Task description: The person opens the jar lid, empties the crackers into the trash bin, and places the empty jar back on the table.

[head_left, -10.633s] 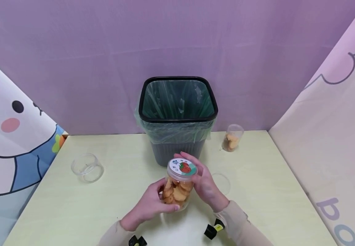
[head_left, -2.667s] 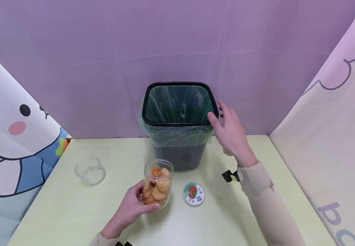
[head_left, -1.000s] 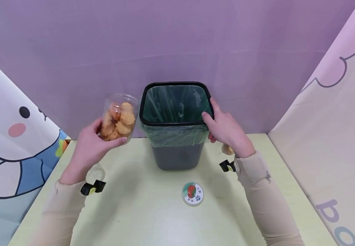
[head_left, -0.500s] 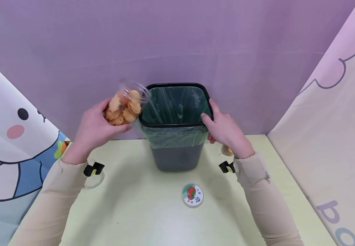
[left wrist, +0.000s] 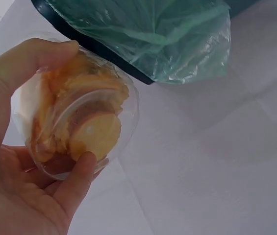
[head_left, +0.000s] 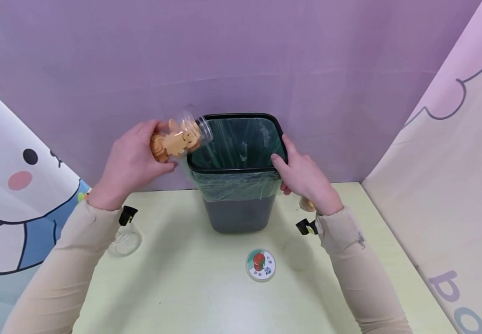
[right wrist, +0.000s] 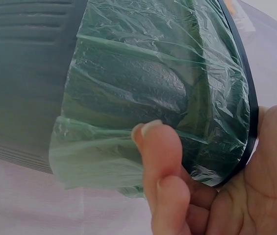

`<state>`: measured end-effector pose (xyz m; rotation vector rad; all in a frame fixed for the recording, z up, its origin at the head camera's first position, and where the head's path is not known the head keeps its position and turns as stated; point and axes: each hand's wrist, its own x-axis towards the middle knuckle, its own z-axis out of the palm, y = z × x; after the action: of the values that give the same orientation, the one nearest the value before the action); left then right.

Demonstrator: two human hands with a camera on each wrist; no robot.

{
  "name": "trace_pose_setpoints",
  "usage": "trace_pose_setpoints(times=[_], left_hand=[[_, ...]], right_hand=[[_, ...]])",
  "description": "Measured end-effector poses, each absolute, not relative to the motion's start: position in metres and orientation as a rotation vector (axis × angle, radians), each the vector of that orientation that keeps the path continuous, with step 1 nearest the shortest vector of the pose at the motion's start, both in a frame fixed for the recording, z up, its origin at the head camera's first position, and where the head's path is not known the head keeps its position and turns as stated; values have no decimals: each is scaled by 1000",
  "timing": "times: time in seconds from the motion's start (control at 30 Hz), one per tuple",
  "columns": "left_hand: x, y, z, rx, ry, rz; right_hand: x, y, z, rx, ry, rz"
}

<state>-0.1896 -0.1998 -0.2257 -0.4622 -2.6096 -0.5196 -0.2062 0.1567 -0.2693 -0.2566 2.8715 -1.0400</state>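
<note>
My left hand [head_left: 130, 162] grips a clear plastic jar [head_left: 182, 138] of cookies around its lower part. The jar tilts to the right, its open mouth at the left rim of a grey trash bin [head_left: 241, 215]. In the left wrist view, the cookies [left wrist: 96, 134] show through the jar's base; they are still inside. A green plastic bag [head_left: 241, 188] lines the bin and folds over its black rim. My right hand [head_left: 305, 178] holds the bin's right rim, thumb on top and fingers outside. The jar's round lid [head_left: 260, 265], with a tomato picture, lies on the table.
An empty clear container [head_left: 126, 242] stands on the left of the table [head_left: 207, 297], partly behind my left wrist. A small cup of cookies [head_left: 307, 204] is mostly hidden behind my right wrist. A purple cloth backdrop [head_left: 241, 55] rises behind the bin.
The lid came off the jar and lies on the table. My left hand raised the jar beside the bin and tipped it rightwards. My right hand moved to the bin's rim.
</note>
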Motion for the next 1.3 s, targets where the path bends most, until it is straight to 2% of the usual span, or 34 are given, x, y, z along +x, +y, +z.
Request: trace_pose_setpoints(times=[0.47,1.3], left_hand=[[-201,-196,-224,-537,-2487,-279],[-208,-179,-225,-839,-2167,62]], right_hand=[[-209,157,-272,-238,2879,-1037],[-207,156,-271,-239,2881,-1059]])
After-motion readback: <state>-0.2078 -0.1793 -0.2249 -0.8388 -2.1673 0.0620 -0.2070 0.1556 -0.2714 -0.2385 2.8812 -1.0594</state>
